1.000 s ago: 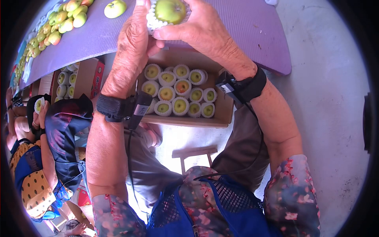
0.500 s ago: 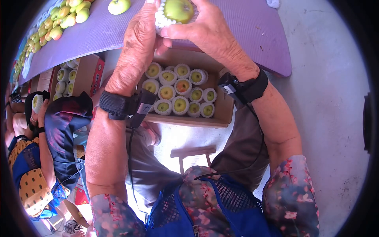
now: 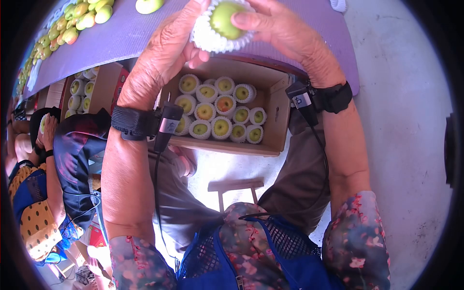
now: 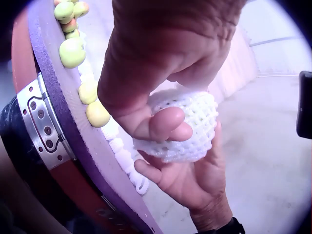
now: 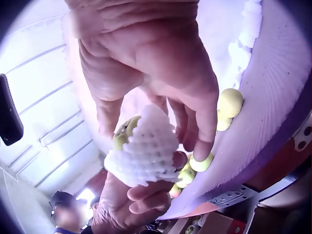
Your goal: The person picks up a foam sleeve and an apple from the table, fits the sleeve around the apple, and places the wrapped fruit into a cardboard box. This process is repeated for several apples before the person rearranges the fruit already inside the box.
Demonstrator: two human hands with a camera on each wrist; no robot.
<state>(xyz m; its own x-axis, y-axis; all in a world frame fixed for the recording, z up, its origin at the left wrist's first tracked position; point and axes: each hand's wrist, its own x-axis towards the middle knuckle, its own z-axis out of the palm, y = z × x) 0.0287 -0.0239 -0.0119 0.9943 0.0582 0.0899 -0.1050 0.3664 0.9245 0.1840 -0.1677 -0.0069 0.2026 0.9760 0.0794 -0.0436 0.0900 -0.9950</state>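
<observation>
A green apple sits in a white foam net, its upper part bare. My left hand holds it from the left; in the left wrist view, curled fingers of that hand press on the net. On the other side is my right hand, its thumb over the bare apple. The right wrist view shows my right hand with fingers spread around the netted apple, and my left hand below it. Whether every right fingertip touches is unclear.
Below the hands, a cardboard box holds several netted apples. Loose apples lie piled on the purple table, with a single apple nearer. At left sit another person and another box.
The netted apple has moved slightly right and tilted, showing more net. My right hand and wrist have shifted right, the fingers more spread. The other person's netted apple is now largely covered by their hand.
</observation>
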